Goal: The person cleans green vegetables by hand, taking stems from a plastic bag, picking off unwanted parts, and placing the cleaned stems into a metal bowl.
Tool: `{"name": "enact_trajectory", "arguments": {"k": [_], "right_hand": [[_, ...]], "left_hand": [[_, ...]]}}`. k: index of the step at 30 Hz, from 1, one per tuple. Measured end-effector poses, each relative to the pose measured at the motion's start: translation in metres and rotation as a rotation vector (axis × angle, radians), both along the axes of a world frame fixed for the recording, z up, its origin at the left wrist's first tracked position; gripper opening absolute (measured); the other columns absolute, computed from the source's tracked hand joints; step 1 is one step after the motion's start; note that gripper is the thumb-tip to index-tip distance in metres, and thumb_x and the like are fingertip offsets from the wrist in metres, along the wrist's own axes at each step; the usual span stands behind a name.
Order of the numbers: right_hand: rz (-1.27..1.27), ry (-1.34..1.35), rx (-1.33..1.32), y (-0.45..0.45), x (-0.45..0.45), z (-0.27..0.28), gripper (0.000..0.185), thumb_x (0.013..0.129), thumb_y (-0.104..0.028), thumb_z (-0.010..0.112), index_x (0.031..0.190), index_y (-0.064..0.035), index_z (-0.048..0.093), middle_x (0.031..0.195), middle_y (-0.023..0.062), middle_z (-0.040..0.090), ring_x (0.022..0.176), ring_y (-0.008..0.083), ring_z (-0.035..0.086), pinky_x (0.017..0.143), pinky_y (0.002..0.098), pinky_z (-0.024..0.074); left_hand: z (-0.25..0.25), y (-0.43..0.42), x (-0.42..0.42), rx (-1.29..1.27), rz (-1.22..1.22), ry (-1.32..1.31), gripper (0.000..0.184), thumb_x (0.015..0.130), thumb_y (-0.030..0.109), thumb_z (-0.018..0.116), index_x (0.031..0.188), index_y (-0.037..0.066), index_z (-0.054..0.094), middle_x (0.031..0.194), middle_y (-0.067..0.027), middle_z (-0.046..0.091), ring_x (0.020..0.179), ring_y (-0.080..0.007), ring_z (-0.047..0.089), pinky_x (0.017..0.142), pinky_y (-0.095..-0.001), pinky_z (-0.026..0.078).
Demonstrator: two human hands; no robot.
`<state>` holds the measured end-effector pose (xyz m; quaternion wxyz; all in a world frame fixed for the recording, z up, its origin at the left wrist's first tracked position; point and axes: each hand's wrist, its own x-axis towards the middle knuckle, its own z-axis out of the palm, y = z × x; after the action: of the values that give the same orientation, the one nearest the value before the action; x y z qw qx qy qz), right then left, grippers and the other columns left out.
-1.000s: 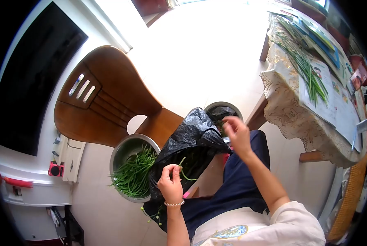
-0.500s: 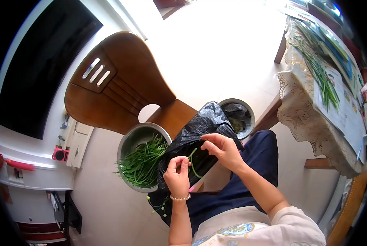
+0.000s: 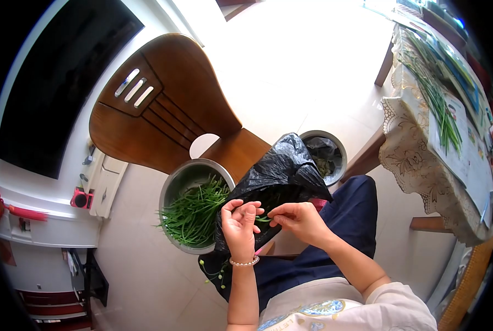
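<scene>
Above the lap, my right hand (image 3: 300,222) pinches a green stem (image 3: 263,219) between thumb and fingertips. My left hand (image 3: 238,226), a beaded bracelet at its wrist, is loosely curled around the stem's other end, its thumb against it. Under both hands lies a black plastic bag (image 3: 282,165), its mouth spread over the lap. To the left, a metal bowl (image 3: 169,190) holds a heap of long thin green stems (image 3: 199,212). Several stems with small pale buds (image 3: 220,270) hang by the bag's lower left edge.
A wooden chair (image 3: 163,105) supports the metal bowl. Beyond the bag stands a lined bin (image 3: 343,160) with scraps inside. At right, a table with a lace cloth (image 3: 406,160) carries papers and more green stems (image 3: 442,113). A television (image 3: 64,83) is at the left.
My right hand has come down and closer to my left hand. The left fingers have loosened and spread a little. Less of the stem shows between the hands.
</scene>
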<state>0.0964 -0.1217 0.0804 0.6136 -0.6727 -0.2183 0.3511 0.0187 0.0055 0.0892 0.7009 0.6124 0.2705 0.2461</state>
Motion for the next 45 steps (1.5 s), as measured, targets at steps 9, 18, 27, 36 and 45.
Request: {"name": "enact_trajectory", "arguments": {"k": [9,18,27,36,45], "right_hand": [[-0.009,-0.382,-0.125,0.001,-0.001,-0.015,0.017,0.079,-0.006,0.058,0.094,-0.0001,0.061,0.073,0.0115,0.065,0.061,0.0182,0.062,0.058,0.0262,0.0490],[-0.191,-0.637,-0.181,0.006,-0.001,-0.025,0.008,0.076,-0.009,0.061,0.078,-0.0022,0.057,0.067,0.0121,0.060,0.060,0.0250,0.060,0.055,0.0312,0.0472],[-0.359,-0.488,-0.002,0.008,0.006,-0.015,0.006,0.070,-0.005,0.061,0.072,-0.0020,0.055,0.059,0.0085,0.058,0.052,0.0150,0.059,0.050,0.0264,0.0455],[-0.751,-0.485,-0.133,-0.055,0.108,-0.030,0.014,0.076,-0.007,0.059,0.089,-0.0011,0.062,0.077,0.0103,0.066,0.063,0.0190,0.064,0.061,0.0274,0.0484],[-0.736,-0.533,-0.344,-0.062,0.129,-0.074,0.015,0.084,-0.015,0.053,0.085,-0.0048,0.064,0.073,0.0115,0.065,0.062,0.0195,0.062,0.060,0.0295,0.0466]], "left_hand": [[0.007,0.005,-0.005,0.092,-0.002,0.097,0.036,0.094,0.029,0.040,0.106,-0.001,0.054,0.091,-0.0120,0.064,0.078,-0.0149,0.064,0.052,-0.0178,0.046],[0.008,0.014,-0.025,1.160,-0.248,0.573,0.027,0.088,0.030,0.049,0.096,0.006,0.060,0.078,-0.0096,0.061,0.076,-0.0275,0.057,0.066,-0.0373,0.046],[0.007,0.019,-0.028,1.020,-0.289,0.405,0.011,0.076,0.013,0.065,0.079,0.002,0.065,0.069,-0.0092,0.061,0.059,-0.0213,0.057,0.054,-0.0282,0.044],[0.022,0.022,-0.030,0.390,0.132,0.294,0.026,0.089,0.020,0.053,0.100,-0.002,0.062,0.079,-0.0098,0.065,0.058,-0.0087,0.058,0.052,-0.0183,0.046],[0.045,0.023,-0.042,-0.143,0.156,0.092,0.030,0.091,0.020,0.048,0.110,-0.003,0.054,0.097,-0.0153,0.062,0.072,-0.0148,0.063,0.057,-0.0186,0.050]]}}
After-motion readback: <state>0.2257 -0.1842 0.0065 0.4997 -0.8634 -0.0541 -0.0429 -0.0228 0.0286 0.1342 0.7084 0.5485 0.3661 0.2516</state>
